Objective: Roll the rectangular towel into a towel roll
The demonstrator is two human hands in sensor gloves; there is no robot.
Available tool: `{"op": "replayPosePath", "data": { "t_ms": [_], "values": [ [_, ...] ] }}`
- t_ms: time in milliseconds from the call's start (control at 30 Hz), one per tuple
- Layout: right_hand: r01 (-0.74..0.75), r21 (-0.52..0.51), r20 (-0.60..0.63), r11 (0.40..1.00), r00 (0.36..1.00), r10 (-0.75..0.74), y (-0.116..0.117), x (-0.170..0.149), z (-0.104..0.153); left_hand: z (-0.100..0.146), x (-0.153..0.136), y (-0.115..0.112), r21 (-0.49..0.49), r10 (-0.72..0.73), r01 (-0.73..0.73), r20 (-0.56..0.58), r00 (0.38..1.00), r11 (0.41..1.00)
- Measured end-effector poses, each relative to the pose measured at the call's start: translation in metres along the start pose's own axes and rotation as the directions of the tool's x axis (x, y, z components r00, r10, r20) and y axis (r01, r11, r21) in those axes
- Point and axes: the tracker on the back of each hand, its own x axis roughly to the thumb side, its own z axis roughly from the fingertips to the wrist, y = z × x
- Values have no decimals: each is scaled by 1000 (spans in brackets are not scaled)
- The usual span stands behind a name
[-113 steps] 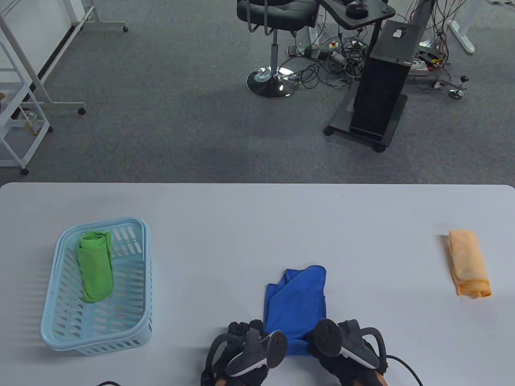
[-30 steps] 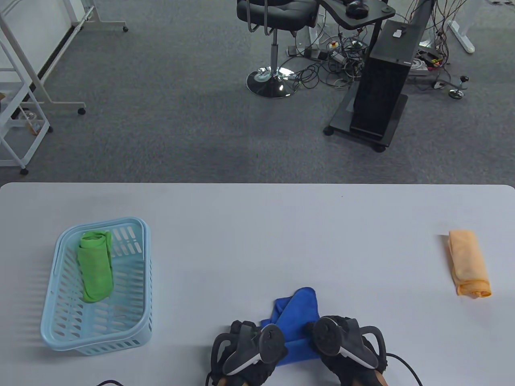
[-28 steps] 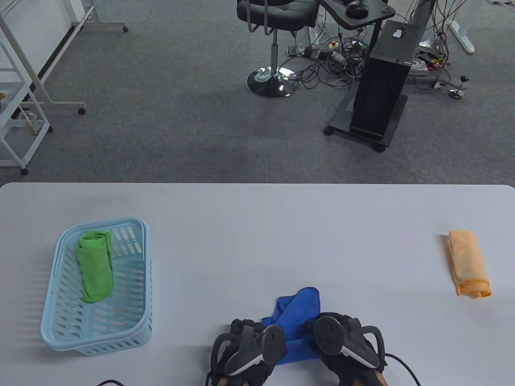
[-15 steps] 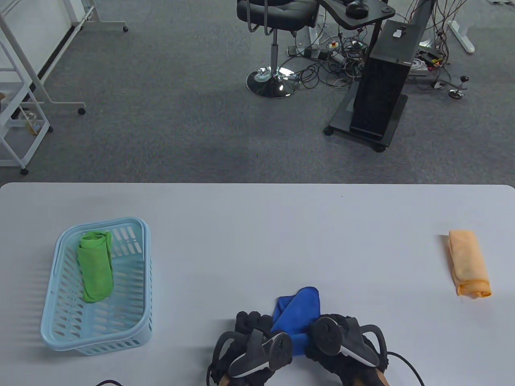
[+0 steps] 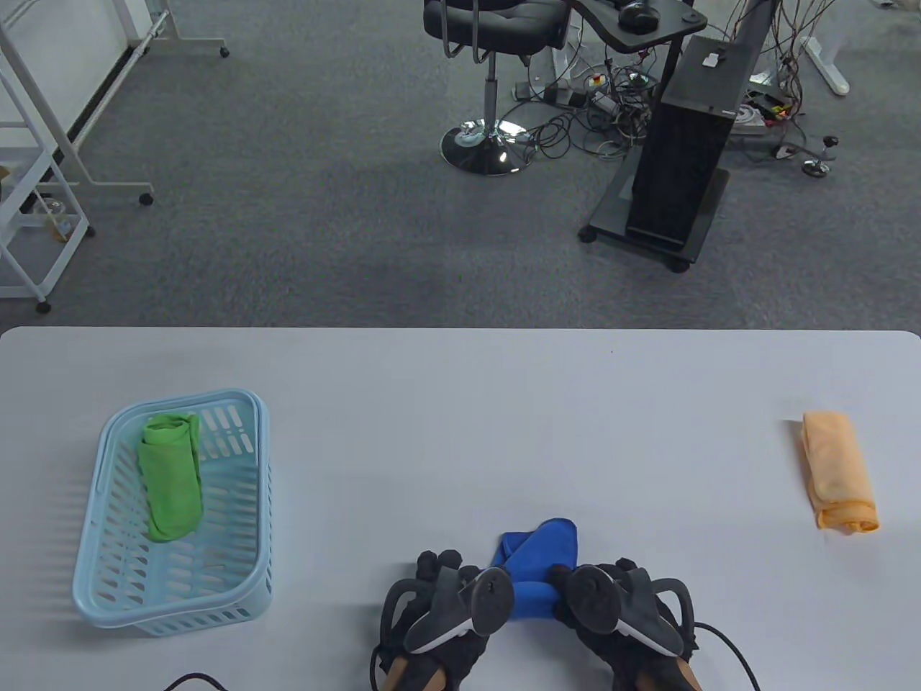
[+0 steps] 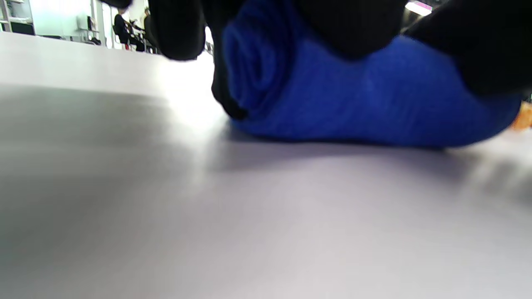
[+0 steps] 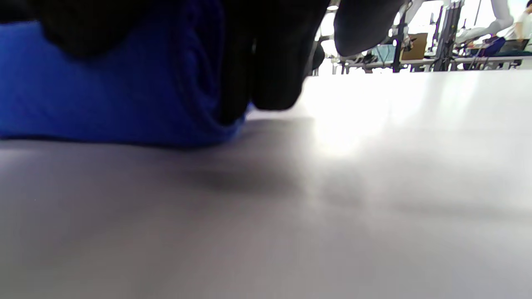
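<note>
Left hand (image 5: 440,612) and right hand (image 5: 626,612) each curled round one end of blue towel (image 5: 536,576), at near edge of counter (image 5: 460,403); roll fatter than half a second before; loose flap shorter than before; judged: rolling nearly finished.

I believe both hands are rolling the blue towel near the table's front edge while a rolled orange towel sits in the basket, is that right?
Not quite: the table view shows a rolled green towel in the basket; the orange towel lies on the table at far right. Both hands, left hand and right hand, are rolling the blue towel.
</note>
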Motion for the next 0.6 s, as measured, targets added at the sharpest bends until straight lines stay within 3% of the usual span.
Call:
{"op": "replayPosePath", "data": {
  "t_ms": [267,367,433,500,600],
  "values": [
    [-7,-17,-12,1000,1000,7,0,7,-1,-2,-8,-3,-32,52,-55,-81,995,998],
    [57,-23,24,998,998,-57,-1,9,-1,0,-1,-2,50,-4,6,-51,999,999],
    [25,-61,35,998,999,-23,-1,9,0,2,5,0,124,-89,87,10,996,989],
    [-28,-61,24,998,999,29,-2,10,0,3,9,2,93,-151,149,10,989,984],
    [-28,-37,31,999,999,29,-3,8,0,4,7,1,68,-125,123,24,992,990]
  ]
}}
